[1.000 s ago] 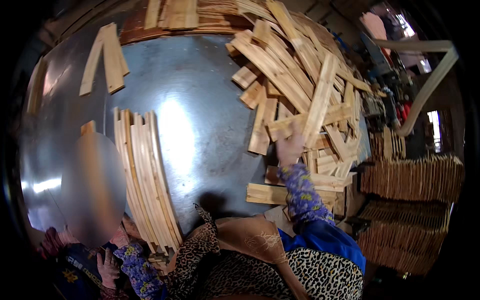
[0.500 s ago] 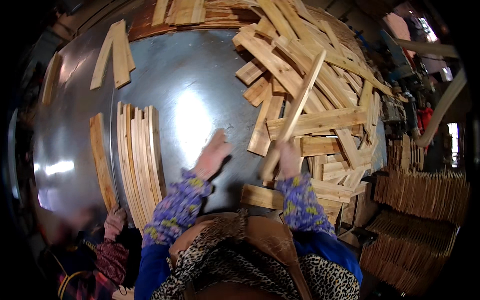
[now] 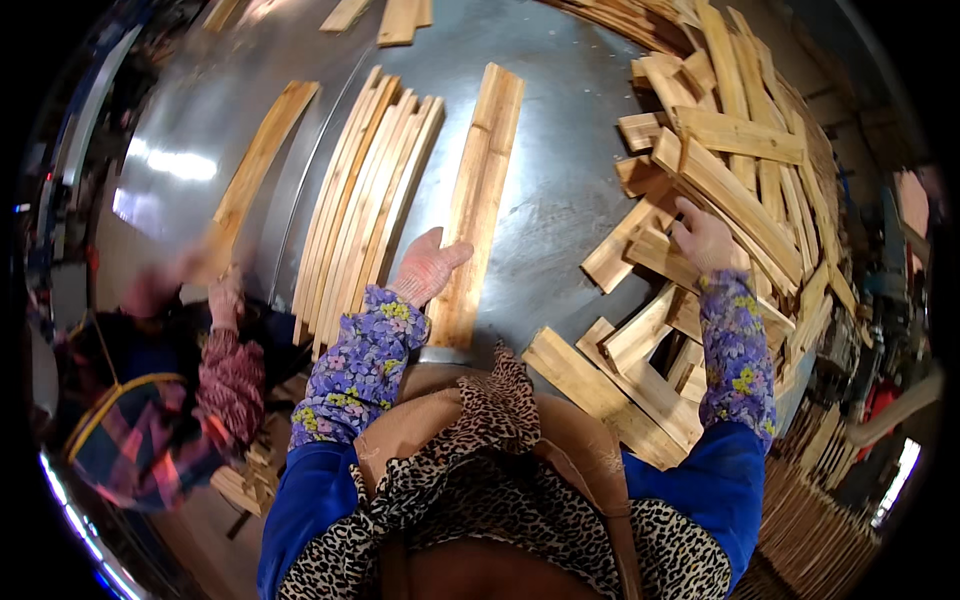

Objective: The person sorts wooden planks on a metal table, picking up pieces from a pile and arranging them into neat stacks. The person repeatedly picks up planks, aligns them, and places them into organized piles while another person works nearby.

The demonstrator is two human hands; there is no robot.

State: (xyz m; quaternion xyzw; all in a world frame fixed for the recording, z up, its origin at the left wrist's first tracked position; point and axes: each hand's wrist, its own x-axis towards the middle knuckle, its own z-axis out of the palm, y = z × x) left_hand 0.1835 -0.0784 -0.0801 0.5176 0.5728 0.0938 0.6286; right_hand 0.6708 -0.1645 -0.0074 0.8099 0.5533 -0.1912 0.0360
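Dim workshop around a grey metal table [image 3: 560,150], glossy with reflected light. Left hand [image 3: 424,268] curled at the left edge of a plank [image 3: 480,180], thumb laid over the wood, fingers partly hidden. Plank just right of a row [image 3: 365,200] of slim boards, near end close to the body; hard to tell whether flat on the table or slightly raised. Right hand [image 3: 703,240] well apart, at the near side of a jumbled pile [image 3: 740,134], forefinger extended; impossible to tell whether gripping or only touching wood. Farther out, loose boards [image 3: 600,398] slanting at the table's near edge; at left, a co-worker's hand [image 3: 226,300] near the lower end of another board [image 3: 262,150]; at lower right, stacked slats [image 3: 800,530].

Possible trouble in the pile: crossed, overlapping boards, apt to slide onto the right fingers if tugged from underneath. Some risk, too, of pinching the left fingers if pressed hard against the row, or of skewing the row if knocked at one end.
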